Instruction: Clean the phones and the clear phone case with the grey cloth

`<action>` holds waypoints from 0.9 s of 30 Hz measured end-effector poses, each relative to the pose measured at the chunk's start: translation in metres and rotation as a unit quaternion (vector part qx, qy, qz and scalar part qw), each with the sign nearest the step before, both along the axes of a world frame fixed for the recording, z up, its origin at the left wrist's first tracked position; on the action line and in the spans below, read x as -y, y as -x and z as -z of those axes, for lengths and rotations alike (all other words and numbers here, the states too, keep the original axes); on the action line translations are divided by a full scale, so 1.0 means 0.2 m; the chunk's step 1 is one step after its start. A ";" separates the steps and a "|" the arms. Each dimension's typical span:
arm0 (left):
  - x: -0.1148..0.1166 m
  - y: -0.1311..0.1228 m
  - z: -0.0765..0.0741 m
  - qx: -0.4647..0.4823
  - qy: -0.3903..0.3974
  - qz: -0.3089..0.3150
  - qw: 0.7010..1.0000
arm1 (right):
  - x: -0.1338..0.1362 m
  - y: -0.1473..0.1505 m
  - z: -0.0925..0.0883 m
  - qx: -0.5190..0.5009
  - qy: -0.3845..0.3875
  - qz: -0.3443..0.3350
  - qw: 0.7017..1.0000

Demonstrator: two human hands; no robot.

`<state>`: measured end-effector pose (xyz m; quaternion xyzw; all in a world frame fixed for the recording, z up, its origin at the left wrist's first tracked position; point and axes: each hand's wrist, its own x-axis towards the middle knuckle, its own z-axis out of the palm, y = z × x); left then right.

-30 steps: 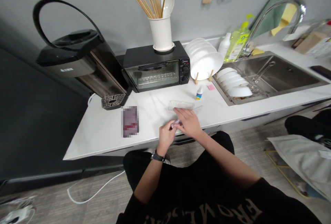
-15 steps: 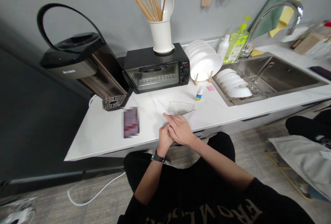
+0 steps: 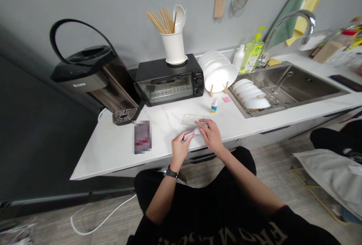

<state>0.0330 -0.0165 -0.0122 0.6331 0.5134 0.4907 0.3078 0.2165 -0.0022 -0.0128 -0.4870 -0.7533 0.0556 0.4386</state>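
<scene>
Near the counter's front edge, my left hand [image 3: 180, 148] grips one end of a small pinkish-grey object [image 3: 188, 135], closed around it. My right hand [image 3: 210, 135] is at the object's other end, its fingers bent over something whitish that looks like thin wrapping; its exact grip is partly hidden. Just behind my hands a clear, flat tray-like piece [image 3: 189, 119] lies on the white counter [image 3: 164, 124]. A small white bottle with a blue and yellow label [image 3: 214, 106] stands farther back, with a pink slip [image 3: 226, 99] beside it.
A pixelated dark item [image 3: 142, 137] lies on the left of the counter, in front of a tall dispenser [image 3: 113, 83]. Behind are a black toaster oven [image 3: 166, 86] and a rack of white plates [image 3: 222, 77]. The sink [image 3: 299, 90] with bowls is at right.
My hands, overlapping before, have moved apart, and the pinkish-grey object now shows between them. The camera view has shifted slightly, so the counter items appear a little lower.
</scene>
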 end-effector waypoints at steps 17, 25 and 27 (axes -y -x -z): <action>-0.08 -0.07 -0.13 0.121 -0.014 -0.051 0.991 | -0.02 0.03 -0.04 -0.337 0.089 0.000 0.937; -0.11 -0.10 -0.05 0.119 -0.006 -0.026 0.993 | -0.08 0.13 -0.38 -0.130 -0.055 -0.134 0.981; -0.12 -0.10 0.00 0.119 0.012 -0.035 0.992 | -0.10 0.15 -0.38 -0.056 -0.058 -0.158 0.984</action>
